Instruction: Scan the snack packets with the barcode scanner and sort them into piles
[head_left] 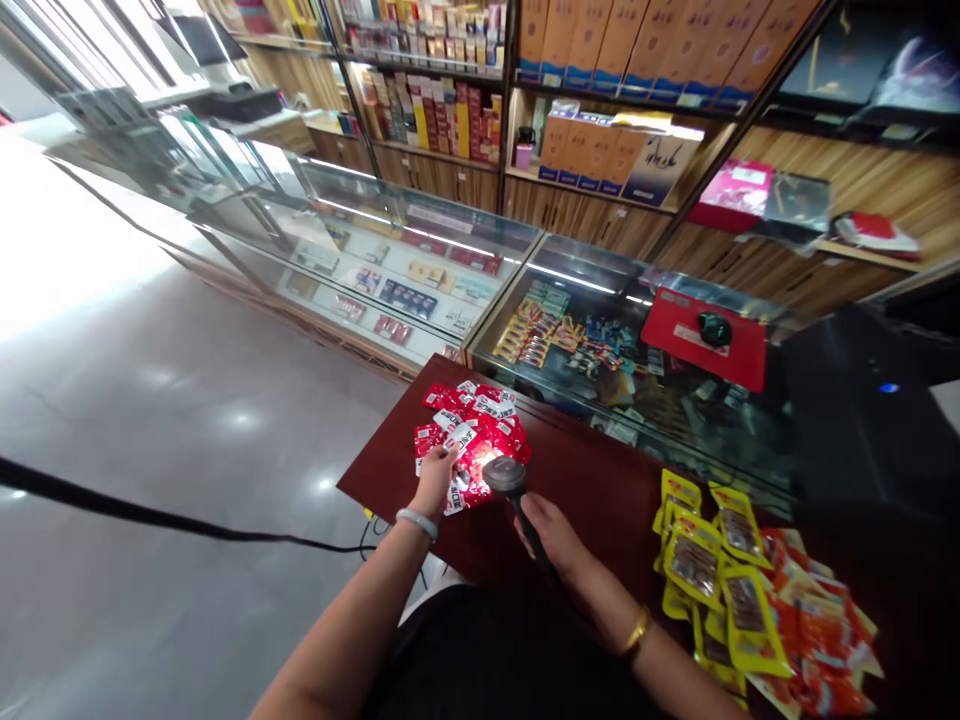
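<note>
My right hand (553,535) is wrapped round the handle of a dark barcode scanner (506,474). Its head points at a heap of red and white snack packets (480,405), and a bright patch of light falls on the packets just beside it. At the near left of the heap, my left hand (435,480) pinches the edge of one red and white snack packet (461,437). The fingertips are partly hidden from view. The heap lies on a dark red-brown table (577,455).
Yellow snack packets (694,555) and orange packets (825,630) lie at the table's right. Behind stands a glass display counter (600,290) bearing a red mouse pad (675,345) and a computer mouse (714,328). A dark monitor (847,400) stands at right. A black cable (187,518) crosses the left side.
</note>
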